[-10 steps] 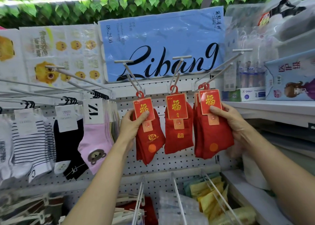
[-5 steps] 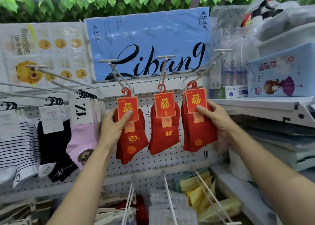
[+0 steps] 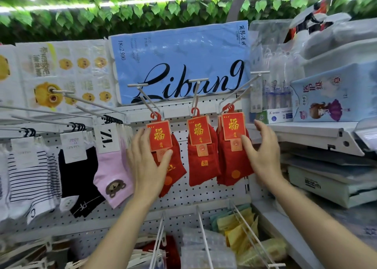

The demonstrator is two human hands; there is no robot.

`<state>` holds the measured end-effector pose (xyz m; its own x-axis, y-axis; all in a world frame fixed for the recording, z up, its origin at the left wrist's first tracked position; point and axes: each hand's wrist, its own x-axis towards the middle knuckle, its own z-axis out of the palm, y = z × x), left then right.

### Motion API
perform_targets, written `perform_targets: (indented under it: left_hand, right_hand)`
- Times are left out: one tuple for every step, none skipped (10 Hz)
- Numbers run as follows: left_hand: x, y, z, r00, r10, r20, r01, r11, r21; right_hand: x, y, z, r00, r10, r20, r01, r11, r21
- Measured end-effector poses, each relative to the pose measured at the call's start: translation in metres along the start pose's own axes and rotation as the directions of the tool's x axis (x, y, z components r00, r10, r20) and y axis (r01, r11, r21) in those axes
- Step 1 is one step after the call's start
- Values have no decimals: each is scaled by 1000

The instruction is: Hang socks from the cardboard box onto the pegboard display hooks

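Three bunches of red socks with red and gold cards hang on white hooks on the pegboard (image 3: 183, 195). My left hand (image 3: 146, 162) rests on the left red socks (image 3: 177, 167), thumb across their front, fingers straight beside the card. The middle red socks (image 3: 201, 162) hang free from their hook (image 3: 194, 97). My right hand (image 3: 261, 152) is spread beside the right red socks (image 3: 230, 166), only its thumb near their label. The cardboard box is out of view.
Pink bear socks (image 3: 114, 177), black socks (image 3: 81, 177) and striped socks (image 3: 30, 177) hang to the left. A blue tissue pack (image 3: 179, 64) stands above. A shelf (image 3: 306, 132) with packages juts out on the right. Lower hooks (image 3: 202, 238) carry yellow packets (image 3: 234, 228).
Both hands have loosened their grip on the outer red socks; the right hand's fingers have spread away from the card. The socks stay on their hooks.
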<state>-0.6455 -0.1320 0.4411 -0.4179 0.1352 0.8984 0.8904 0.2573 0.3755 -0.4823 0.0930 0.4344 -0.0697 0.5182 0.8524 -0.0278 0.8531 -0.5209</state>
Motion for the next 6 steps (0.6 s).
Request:
perform_targets:
  left_hand:
    - [-20,-4,0,970,241,-25,-232,955,184]
    - [-33,-12,-2,950,305,64,-310,899,310]
    - [-37,-23,-4,941,290,174,-337,843,419]
    - [-42,-30,-6,930,250,269,-353,812,465]
    - [-47,-31,-21,924,214,317,-344,826,447]
    - [-67,-45,-35,918,278,283,-377,833,405]
  right_hand:
    - [-21,-1,-2,933,-360,-29,339,902,-268]
    - [-35,0,-1,881,-466,81,462,810,-361]
    - [-45,1,1,857,-485,171,510,755,-412]
    - [-50,5,0,882,-418,217,471,754,-458]
    - [-59,-1,2,895,-364,259,446,735,-511]
    - [-69,-10,-6,933,-303,193,359,772,-524]
